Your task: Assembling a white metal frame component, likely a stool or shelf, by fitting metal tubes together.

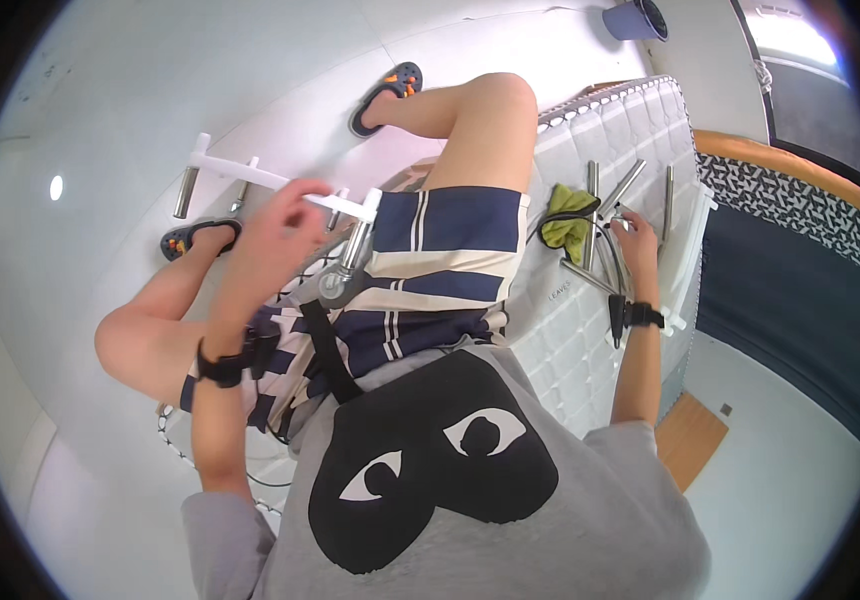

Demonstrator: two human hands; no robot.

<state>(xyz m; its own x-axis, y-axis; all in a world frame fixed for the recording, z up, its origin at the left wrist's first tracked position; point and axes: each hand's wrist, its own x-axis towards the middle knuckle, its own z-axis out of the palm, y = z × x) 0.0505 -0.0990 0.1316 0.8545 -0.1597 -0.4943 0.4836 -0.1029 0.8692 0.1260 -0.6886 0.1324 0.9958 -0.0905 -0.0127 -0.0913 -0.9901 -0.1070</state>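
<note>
White caster frame at the left hand, steel tubes at the right

The white frame (240, 172), smooth and plastic-looking with short crosspieces at its ends, slants over the person's left leg. Shiny cylindrical steel legs hang from it; one ends in a round grey caster (334, 284) beside the striped shorts (450, 235). The blurred left hand (285, 225) is curled over the bar's middle; whether it grips cannot be told. The right hand (635, 240), fingers bent and narrow, meets loose steel tubes (669, 195) on the quilted mattress (540, 360); its hold is unclear too. Near those tubes lie a crumpled yellow-green cloth (572, 210) and a black tapered object (617, 322). Farther off, a blue-grey round bucket (630, 22) shows a dark mouth, contents indiscernible.
</note>
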